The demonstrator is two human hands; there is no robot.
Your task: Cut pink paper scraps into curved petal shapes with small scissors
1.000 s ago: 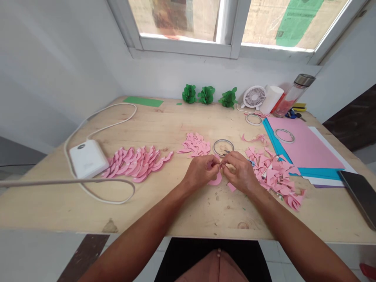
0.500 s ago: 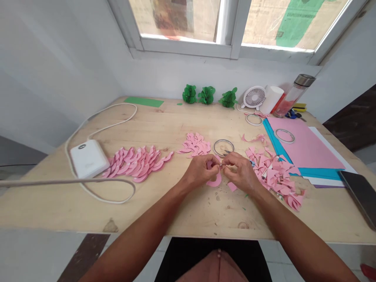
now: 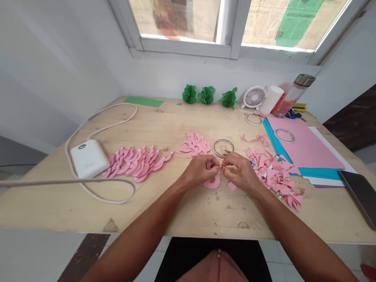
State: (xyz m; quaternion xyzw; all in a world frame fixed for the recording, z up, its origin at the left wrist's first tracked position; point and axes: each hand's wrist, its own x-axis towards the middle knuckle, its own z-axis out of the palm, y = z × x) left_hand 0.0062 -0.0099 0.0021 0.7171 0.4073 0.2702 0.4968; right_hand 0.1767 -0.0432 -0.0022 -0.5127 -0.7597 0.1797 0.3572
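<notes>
Left hand clamped on pink paper, right hand pinched beside; tape print illegible.

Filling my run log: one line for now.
left hand: pinching pink cutout | right hand: meeting left hand | tape: beyond hands | scraps: beside right hand

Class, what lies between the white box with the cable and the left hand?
Wavy pink cut-outs, then tabletop, as the head view shows.

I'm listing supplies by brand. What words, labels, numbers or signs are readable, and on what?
No text is readable.
White power bank: faint marking, too small.
Tape roll on the pink sheet: tiny print, unreadable.
Printed paper behind the window: too blurred.
</notes>
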